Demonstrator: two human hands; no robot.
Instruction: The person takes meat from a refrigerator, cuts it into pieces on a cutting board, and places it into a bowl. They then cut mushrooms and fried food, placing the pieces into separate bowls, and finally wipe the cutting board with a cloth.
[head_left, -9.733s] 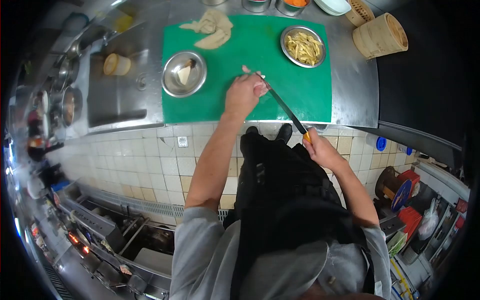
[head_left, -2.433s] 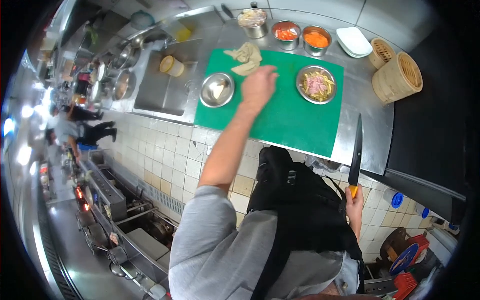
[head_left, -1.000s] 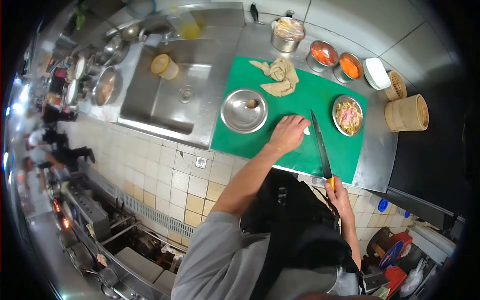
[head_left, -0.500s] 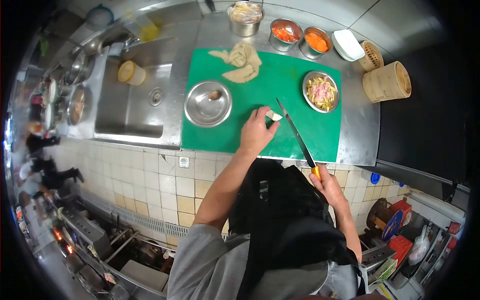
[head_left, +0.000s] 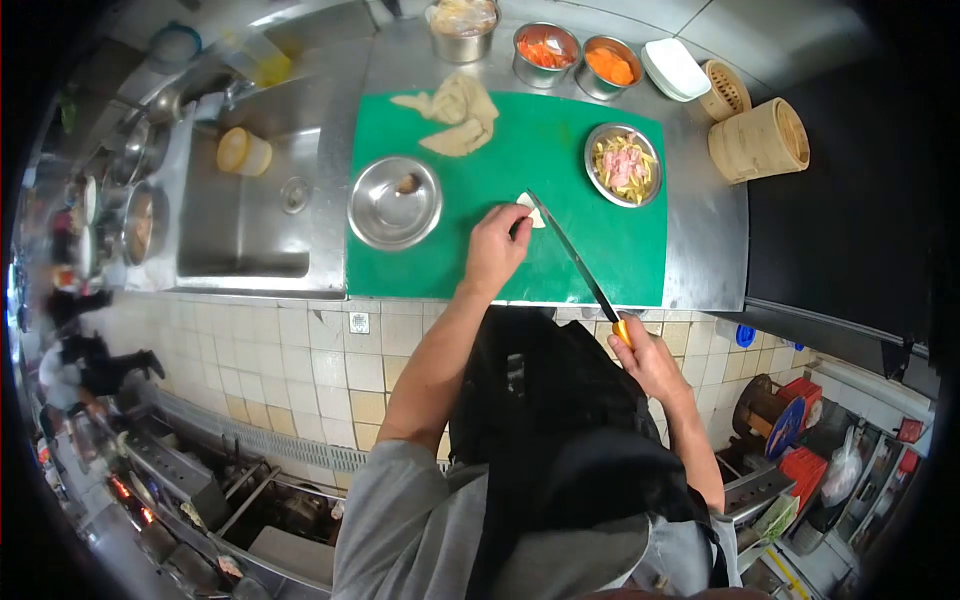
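Observation:
My left hand (head_left: 497,247) pins a small white piece of food (head_left: 535,212) on the green cutting board (head_left: 560,130), thumb and fingers closed around its near side. In my right hand (head_left: 650,362), at the board's front edge, is a long knife (head_left: 577,262) by its yellow handle. Its blade slants up and left, the tip right at the white piece. Left of my left hand, a steel bowl (head_left: 376,222) contains a small brown lump (head_left: 407,184). A crumpled beige cloth (head_left: 462,112) lies at the back of the board.
At right on the board is a steel bowl (head_left: 598,187) of yellow strips and pink meat. Behind stand tubs of red pieces (head_left: 545,57) and orange slices (head_left: 610,67), white dishes (head_left: 672,68) and a bamboo steamer (head_left: 750,145). The sink (head_left: 240,225) is left; people (head_left: 95,365) stand far left.
The view has shifted slightly, moving the board left in the picture. The knife's tip has come closer to the white piece, which is turned more upright under my left fingers.

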